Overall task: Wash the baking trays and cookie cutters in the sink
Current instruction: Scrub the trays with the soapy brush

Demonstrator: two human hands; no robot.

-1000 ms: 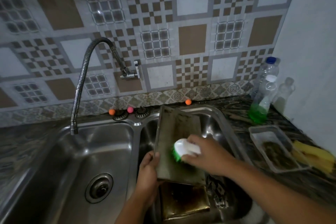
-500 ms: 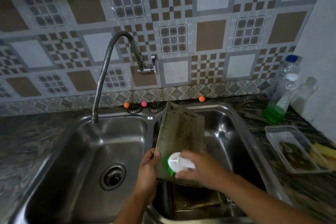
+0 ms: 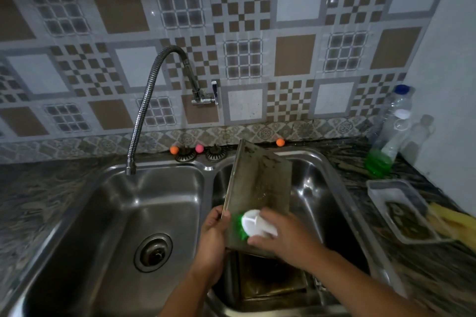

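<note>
Baking tray propped in the right sink basin, scrubbed at its near end.

Left of centre, the faucet (image 3: 144, 110) hangs over the left basin (image 3: 123, 213); at lower centre the left hand (image 3: 212, 235) grips the left edge of the baking tray (image 3: 260, 188), fingers curled round the rim; the tray's long axis runs from lower centre up toward the backsplash, far end tilted up against the sink's (image 3: 334, 175) back rim; the right hand (image 3: 286, 237) closes round a white brush (image 3: 253, 222) with green bristles pressed on the tray's near end; another tray (image 3: 268, 280) lies below in the basin; at right, a plastic container (image 3: 386, 188) and bottles (image 3: 394, 131) stand on the counter.
</note>
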